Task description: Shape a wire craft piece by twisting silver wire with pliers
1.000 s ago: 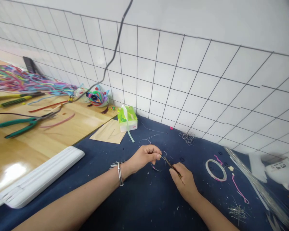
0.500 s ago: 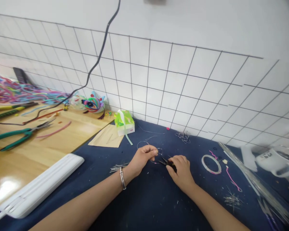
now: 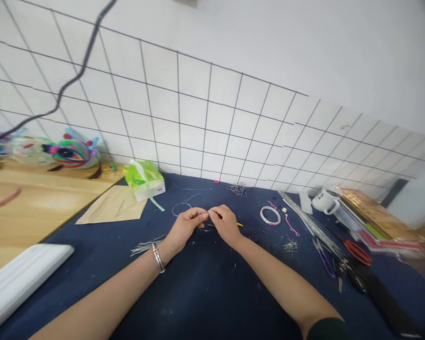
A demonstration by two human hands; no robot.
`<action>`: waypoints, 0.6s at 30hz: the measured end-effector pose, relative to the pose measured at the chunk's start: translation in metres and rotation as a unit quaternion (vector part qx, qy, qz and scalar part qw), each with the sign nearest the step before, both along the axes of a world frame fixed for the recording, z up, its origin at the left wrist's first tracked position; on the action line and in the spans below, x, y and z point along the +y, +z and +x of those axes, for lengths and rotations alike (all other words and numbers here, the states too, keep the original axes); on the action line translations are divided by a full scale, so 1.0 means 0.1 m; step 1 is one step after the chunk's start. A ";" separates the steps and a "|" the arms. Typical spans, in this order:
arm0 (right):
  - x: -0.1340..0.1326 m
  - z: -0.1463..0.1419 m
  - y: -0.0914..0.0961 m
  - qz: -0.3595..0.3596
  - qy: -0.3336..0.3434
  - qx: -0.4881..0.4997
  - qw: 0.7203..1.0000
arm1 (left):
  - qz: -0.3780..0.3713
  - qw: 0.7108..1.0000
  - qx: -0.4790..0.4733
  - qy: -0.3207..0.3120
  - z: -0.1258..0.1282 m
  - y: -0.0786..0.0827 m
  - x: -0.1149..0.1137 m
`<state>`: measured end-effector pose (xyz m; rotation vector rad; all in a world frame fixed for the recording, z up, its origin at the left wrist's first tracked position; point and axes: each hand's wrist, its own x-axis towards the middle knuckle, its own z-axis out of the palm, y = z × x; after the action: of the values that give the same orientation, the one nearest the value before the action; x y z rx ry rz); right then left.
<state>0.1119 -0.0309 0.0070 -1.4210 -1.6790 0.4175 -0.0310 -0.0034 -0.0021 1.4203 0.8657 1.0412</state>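
My left hand [image 3: 187, 227] is closed, thumb and forefinger pinching a thin wire. The wire's round loop [image 3: 181, 208] stands out behind that hand, over the dark blue cloth. My right hand [image 3: 227, 227] is closed too, its thumb and fingertip meeting the left fingertips at the wire. A yellow handle end [image 3: 240, 225] shows beyond the right hand, and a dark tip shows under its fingers; they look like pliers tucked in the palm, mostly hidden. Cut wire pieces [image 3: 146, 245] lie beside my left wrist.
A green tissue pack [image 3: 145, 181] stands on brown paper [image 3: 109, 208] at left, near a white power strip [image 3: 28, 283]. To the right lie a white ring-shaped roll [image 3: 270, 216], a wire bundle [image 3: 304, 215], orange-handled scissors [image 3: 357, 252] and a mug [image 3: 326, 200].
The view has swung right. My right hand has come in to the left hand, and its fingertips now meet the left's at the wire; the pliers' jaws no longer point openly at it.
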 end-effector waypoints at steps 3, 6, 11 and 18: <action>0.01 -0.02 -0.08 -0.001 -0.027 0.031 0.999 | 0.005 1.000 0.010 0.005 0.00 -0.02 0.02; -0.03 -0.02 -0.18 -0.009 -0.038 0.066 0.997 | 0.008 1.000 0.020 -0.006 0.00 -0.05 0.01; -0.07 0.01 -0.25 -0.024 -0.033 0.113 0.993 | -0.014 1.000 0.025 -0.011 0.03 -0.05 -0.01; -0.08 0.02 -0.20 -0.019 -0.017 0.172 0.985 | -0.011 0.999 0.030 -0.003 0.04 -0.07 0.00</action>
<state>0.1140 -0.0384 -0.0130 -1.3172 -1.3722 0.6384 -0.0272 -0.0035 -0.0090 1.4410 0.9121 0.9861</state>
